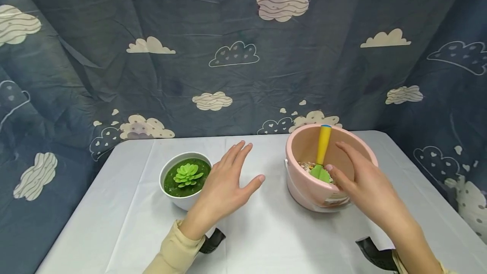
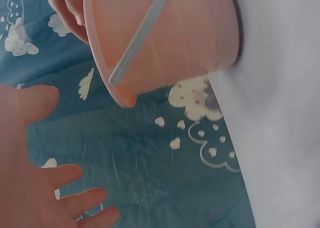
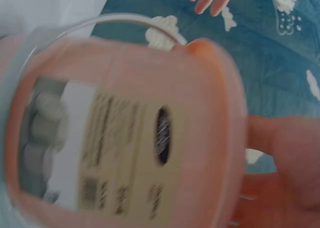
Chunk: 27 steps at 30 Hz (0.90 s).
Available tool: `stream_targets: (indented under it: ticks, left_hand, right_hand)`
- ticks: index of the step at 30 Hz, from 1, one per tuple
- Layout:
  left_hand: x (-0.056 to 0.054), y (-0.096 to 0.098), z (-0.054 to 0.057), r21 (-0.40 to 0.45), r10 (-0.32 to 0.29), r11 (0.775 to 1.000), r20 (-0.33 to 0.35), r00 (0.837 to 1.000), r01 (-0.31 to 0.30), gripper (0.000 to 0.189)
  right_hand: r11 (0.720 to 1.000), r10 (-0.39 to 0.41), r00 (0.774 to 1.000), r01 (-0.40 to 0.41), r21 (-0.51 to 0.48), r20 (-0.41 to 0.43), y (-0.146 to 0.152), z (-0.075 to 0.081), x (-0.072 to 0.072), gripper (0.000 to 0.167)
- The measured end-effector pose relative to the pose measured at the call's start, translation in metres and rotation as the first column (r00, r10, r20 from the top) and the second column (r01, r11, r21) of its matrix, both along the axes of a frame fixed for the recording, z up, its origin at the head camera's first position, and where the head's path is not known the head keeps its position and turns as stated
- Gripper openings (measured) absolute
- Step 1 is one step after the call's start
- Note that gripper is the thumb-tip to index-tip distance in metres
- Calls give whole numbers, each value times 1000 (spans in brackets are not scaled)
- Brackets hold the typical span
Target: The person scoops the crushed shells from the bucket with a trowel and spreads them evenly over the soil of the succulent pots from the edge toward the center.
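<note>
A pink bucket [image 1: 304, 189] with a pale handle stands on the right of the table. Inside it a small toy shovel with a yellow handle [image 1: 323, 143] and green blade [image 1: 320, 173] leans upright among small multicoloured pebbles [image 1: 306, 165]. My right hand [image 1: 367, 181] reaches over the bucket's near right rim, thumb and fingers spread, with nothing visibly held. In the head view its thumb tip appears close to the green blade; whether they touch I cannot tell. My left hand [image 1: 226, 181] hovers with fingers extended, between the bucket and a white pot [image 1: 182, 200] holding a green succulent [image 1: 187, 175].
A white cloth covers the table [image 1: 262, 240]. Behind and beside it hangs a dark blue curtain [image 1: 236, 79] with cloud prints. The bucket's pale handle [image 2: 140, 36] hangs down its side, and a printed label [image 3: 125, 143] faces the right wrist camera.
</note>
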<state>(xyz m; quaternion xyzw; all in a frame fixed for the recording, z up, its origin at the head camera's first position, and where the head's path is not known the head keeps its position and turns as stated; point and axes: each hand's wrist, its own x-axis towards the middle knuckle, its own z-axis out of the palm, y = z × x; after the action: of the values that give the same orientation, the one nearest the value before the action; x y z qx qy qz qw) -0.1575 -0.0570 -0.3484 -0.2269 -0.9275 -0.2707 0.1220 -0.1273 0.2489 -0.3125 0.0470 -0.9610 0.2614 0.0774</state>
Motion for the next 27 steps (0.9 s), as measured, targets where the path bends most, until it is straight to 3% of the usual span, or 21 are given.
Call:
stream_targets:
  ticks: [4, 8, 18, 24, 27]
  left_hand:
    - [-5, 8, 0, 75, -43, 996, 52, 998, 39, 73]
    - [-11, 16, -1, 162, -86, 984, 118, 989, 66, 71]
    - [-22, 35, -8, 353, -203, 928, 205, 958, 121, 65]
    - [-26, 47, -15, 421, -247, 896, 211, 946, 140, 62]
    - [-29, 54, -17, 463, -267, 875, 219, 938, 141, 62]
  right_hand:
    - [998, 19, 996, -24, -55, -83, 10, -3, -7, 67]
    - [986, 66, 992, -81, -144, -104, 19, -4, -12, 65]
    - [927, 201, 979, -199, -317, -24, 41, 2, -36, 60]
    - [916, 247, 967, -213, -340, 60, 52, 7, -51, 57]
    - [902, 276, 959, -235, -363, 64, 53, 7, -60, 56]
